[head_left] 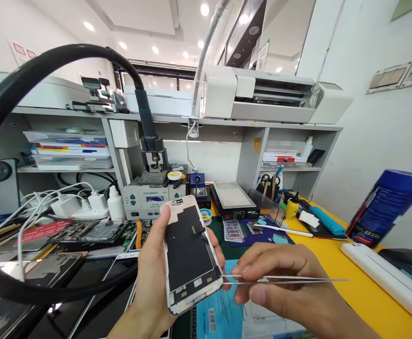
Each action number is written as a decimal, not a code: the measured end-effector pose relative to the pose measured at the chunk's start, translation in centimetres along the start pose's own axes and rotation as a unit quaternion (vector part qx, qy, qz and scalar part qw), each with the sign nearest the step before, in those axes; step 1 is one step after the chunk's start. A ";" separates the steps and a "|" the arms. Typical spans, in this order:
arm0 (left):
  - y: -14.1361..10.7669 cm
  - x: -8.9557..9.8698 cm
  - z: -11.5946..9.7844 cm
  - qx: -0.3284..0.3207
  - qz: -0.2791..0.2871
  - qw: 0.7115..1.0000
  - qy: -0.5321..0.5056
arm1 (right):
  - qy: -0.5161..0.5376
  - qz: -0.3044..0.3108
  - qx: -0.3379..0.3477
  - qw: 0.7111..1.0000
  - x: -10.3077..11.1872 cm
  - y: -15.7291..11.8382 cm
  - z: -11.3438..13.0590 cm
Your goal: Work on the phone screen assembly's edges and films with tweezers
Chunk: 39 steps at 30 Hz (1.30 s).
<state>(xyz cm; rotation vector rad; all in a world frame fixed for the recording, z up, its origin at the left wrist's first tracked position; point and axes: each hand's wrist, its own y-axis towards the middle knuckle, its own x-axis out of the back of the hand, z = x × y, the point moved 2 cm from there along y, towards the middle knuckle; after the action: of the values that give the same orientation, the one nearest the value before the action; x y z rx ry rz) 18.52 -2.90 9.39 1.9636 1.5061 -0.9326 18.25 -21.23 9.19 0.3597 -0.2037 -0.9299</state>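
Observation:
My left hand (152,263) is closed around a phone screen assembly (191,249), thumb on its left edge and fingers behind its right edge. Its back faces me, with a black sheet, a pale border and small gold contacts near the lower end. Between the thumb and fingers of my right hand (280,278) is a pair of thin metal tweezers (287,278). Their tips reach the lower right corner of the screen assembly; whether they touch it I cannot tell. Below the hands lies a blue and white packet (215,308).
A black hose (68,52) loops across the left side above several phone screens (86,278). Behind stand a soldering station (152,197) and a flat heating plate (232,197). At right are a blue can (386,207) and a long white bar (386,282).

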 end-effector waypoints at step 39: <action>0.3 1.1 0.2 0.036 0.034 0.997 0.058 | 0.045 -0.048 -0.073 0.995 -0.2 0.1 -0.6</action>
<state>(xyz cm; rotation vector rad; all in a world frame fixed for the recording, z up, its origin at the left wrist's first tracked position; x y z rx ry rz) 18.98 -2.46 8.36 2.1396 1.4776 -0.8675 18.45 -20.91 8.72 0.2763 -0.0357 -1.0153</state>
